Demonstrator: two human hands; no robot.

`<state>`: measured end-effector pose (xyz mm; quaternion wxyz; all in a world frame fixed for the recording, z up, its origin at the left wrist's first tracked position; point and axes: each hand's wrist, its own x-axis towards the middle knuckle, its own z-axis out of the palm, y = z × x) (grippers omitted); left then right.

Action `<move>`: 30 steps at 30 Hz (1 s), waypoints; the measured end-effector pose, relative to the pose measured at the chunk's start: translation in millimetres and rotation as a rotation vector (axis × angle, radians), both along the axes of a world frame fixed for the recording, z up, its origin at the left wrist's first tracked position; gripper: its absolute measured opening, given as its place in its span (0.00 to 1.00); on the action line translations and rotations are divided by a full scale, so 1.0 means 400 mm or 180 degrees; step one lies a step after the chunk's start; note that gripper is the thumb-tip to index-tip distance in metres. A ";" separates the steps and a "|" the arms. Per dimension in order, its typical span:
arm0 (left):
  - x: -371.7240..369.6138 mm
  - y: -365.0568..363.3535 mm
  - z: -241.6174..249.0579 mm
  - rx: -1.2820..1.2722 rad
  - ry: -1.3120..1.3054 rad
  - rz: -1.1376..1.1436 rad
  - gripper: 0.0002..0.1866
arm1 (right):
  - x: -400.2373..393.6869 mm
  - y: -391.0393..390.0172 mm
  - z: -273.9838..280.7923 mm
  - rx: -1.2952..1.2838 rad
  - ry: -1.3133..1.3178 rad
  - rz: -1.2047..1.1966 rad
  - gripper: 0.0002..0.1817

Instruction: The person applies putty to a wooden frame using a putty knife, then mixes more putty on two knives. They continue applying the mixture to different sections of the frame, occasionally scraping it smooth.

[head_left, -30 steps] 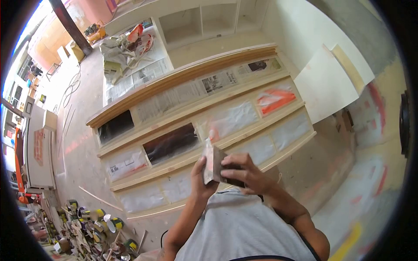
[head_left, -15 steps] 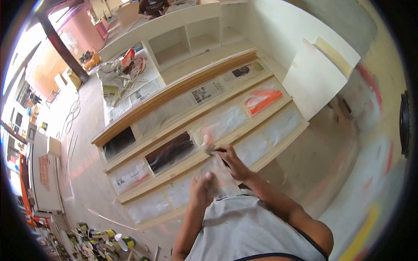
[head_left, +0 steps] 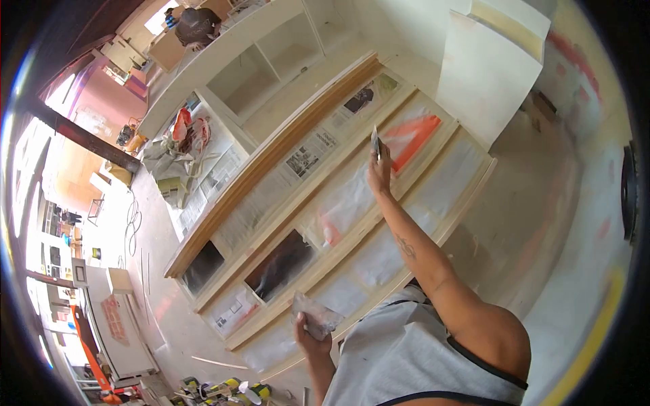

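Note:
My right hand (head_left: 380,169) is raised over the far part of a wooden frame, gripping a putty knife (head_left: 375,138) with its blade pointing up. It overlaps a wooden rail (head_left: 271,232) beside a panel with an orange-red patch (head_left: 418,143). Closer to my body, my left hand (head_left: 313,336) is closed on a flat, greyish, semi-transparent plate (head_left: 322,318), thumb on top, above the near row of panels. Sheets of newspaper (head_left: 308,157) and pale film (head_left: 352,196) cover the spaces between the rails.
White cabinet compartments (head_left: 233,81) stand behind the frame, and a white box unit (head_left: 477,74) at the right. Crumpled paper and plastic (head_left: 166,159) lie at the left. Tins (head_left: 230,389) sit on the floor at lower left. Another person (head_left: 196,27) bends over at the back.
My right hand has moved from near the plate up and away, carrying the putty knife to the far panels. My left hand has shifted slightly down with the plate. The view has turned.

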<state>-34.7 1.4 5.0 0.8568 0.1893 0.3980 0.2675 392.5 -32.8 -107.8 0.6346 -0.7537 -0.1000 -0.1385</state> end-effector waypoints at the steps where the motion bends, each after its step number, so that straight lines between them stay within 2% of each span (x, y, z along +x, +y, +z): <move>1: 0.008 0.009 -0.001 0.0007 0.0045 -0.0018 0.21 | 0.004 0.013 0.003 0.0007 0.0045 -0.0018 0.24; 3: 0.023 0.025 0.000 0.0113 -0.0149 -0.0057 0.18 | 0.000 0.039 0.007 -0.0299 -0.0146 -0.0337 0.24; 6: 0.049 0.046 0.007 0.0115 -0.0122 0.0015 0.20 | -0.024 0.054 0.041 -0.0019 0.0122 -0.0011 0.27; 9: 0.070 0.053 0.015 0.0130 -0.0116 -0.0002 0.19 | -0.048 0.087 0.028 -0.0075 -0.0193 -0.0084 0.30; 10: 0.071 0.054 0.010 0.0121 -0.0107 -0.0023 0.19 | -0.055 0.097 0.024 -0.0198 -0.0292 -0.0073 0.36; 13: 0.066 0.061 -0.019 0.0140 -0.0124 -0.0072 0.17 | -0.093 0.133 0.015 -0.0266 -0.0054 -0.0097 0.37; 17: 0.048 0.077 -0.038 0.0083 0.0034 0.0039 0.18 | -0.147 0.184 0.015 -0.0091 -0.0204 -0.0245 0.40; 23: 0.040 0.090 -0.027 0.0218 0.0167 0.0085 0.19 | -0.208 0.229 0.015 0.0084 -0.0353 -0.0304 0.34; 25: 0.034 0.094 -0.033 0.0207 0.0169 0.0122 0.19 | -0.259 0.240 0.013 0.0297 -0.0223 -0.0109 0.32; 26: 0.028 0.101 -0.039 0.0233 0.0140 -0.0013 0.18 | -0.316 0.212 0.065 0.0041 -0.0198 0.0006 0.28; 28: 0.025 0.103 -0.035 0.0263 0.0081 -0.0153 0.18 | -0.387 0.168 0.032 0.0505 0.0565 0.1204 0.23; 30: 0.051 0.092 -0.020 0.0171 0.0221 -0.0036 0.16 | -0.472 0.043 0.172 -0.0010 0.0424 0.1736 0.19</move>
